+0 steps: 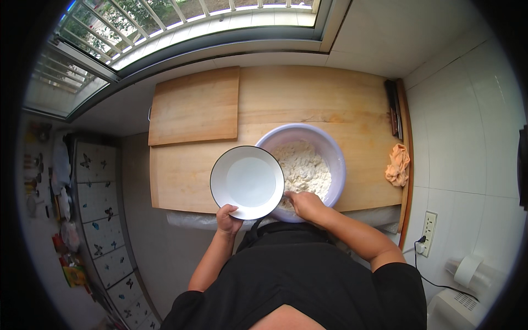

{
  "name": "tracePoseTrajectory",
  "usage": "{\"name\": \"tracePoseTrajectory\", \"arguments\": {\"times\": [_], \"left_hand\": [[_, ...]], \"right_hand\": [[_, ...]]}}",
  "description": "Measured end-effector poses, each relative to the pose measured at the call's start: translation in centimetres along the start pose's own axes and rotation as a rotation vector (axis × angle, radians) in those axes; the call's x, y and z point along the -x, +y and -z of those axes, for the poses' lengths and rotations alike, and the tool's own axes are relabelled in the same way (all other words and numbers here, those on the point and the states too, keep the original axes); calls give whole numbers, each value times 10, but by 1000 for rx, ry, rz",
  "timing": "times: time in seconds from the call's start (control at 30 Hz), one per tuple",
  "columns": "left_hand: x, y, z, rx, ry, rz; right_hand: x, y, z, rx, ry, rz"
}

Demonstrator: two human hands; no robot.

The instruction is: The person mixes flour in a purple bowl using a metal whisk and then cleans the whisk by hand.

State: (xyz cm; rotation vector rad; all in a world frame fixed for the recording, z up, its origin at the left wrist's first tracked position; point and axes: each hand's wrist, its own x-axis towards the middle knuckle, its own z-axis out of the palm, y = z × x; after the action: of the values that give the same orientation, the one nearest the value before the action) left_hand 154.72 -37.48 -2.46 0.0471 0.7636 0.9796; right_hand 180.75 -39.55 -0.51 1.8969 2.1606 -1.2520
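A white enamel-look bowl with a dark rim [251, 181] is tilted little, if at all, and overlaps the left side of a larger lilac plastic basin [339, 173]. My left hand [229, 218] grips the bowl's near rim, thumb on its inner edge. The bowl seems to hold clear liquid, though this is hard to tell. In the basin lies crumbly, pale flour mixture [305, 169]. My right hand [305, 204] is over the basin's near side, its fingers curled beside the bowl's right rim; whether it holds a utensil is hidden.
A smaller wooden board [194, 107] lies at the back left of the large wooden board [288, 95]. At the right edge are a knife with a brown handle [394, 123] and a crumpled orange cloth [398, 165]. A socket with a plugged cord [430, 233] is on the right wall.
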Motion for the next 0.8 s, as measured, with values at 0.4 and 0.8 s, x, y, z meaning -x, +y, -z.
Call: {"name": "tracePoseTrajectory", "arguments": {"times": [0.4,0.8], "left_hand": [[0,-2,5,16,-13,-13],[1,-2,6,-8,20,-46]], "right_hand": [[-31,26,24,-157,495,-116],[13,-7,62,375,-121,214]]}}
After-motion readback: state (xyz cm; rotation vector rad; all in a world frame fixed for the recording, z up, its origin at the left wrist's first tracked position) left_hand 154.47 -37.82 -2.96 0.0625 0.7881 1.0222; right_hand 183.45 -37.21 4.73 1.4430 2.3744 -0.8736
